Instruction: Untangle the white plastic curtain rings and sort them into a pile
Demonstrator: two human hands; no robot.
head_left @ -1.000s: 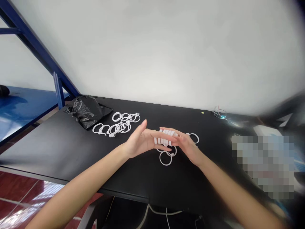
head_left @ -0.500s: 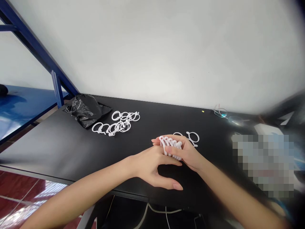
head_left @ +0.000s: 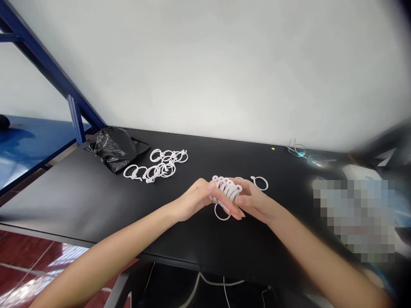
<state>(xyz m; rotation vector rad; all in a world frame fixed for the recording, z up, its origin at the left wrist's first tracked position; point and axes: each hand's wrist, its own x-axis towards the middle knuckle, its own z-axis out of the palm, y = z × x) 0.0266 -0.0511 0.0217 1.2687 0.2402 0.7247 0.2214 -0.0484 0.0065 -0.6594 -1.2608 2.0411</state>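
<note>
A row of white plastic curtain rings (head_left: 227, 187) with small eyelets is bunched together between my two hands above the black table. My left hand (head_left: 197, 194) grips the bunch from the left, its thumb laid across the front. From the right, my right hand (head_left: 258, 203) closes on the same rings, thumb in front and fingers mostly hidden behind. One white ring (head_left: 221, 219) shows beneath the bunch; whether it hangs or lies on the table I cannot tell. Another loose ring (head_left: 267, 183) lies just beyond my right hand, with part of a further one hidden behind my fingers.
A pile of white rings (head_left: 170, 164) lies left of my hands, beside a crumpled black plastic bag (head_left: 117, 147). Eyeglasses (head_left: 297, 150) rest near the wall. A blurred-out item (head_left: 356, 218) sits at the right. Cables (head_left: 221, 284) hang below the table edge.
My left hand has turned and risen, its thumb swinging from stretched out below to across the front of the rings. The bunch has tilted slightly, and a ring now shows beneath it.
</note>
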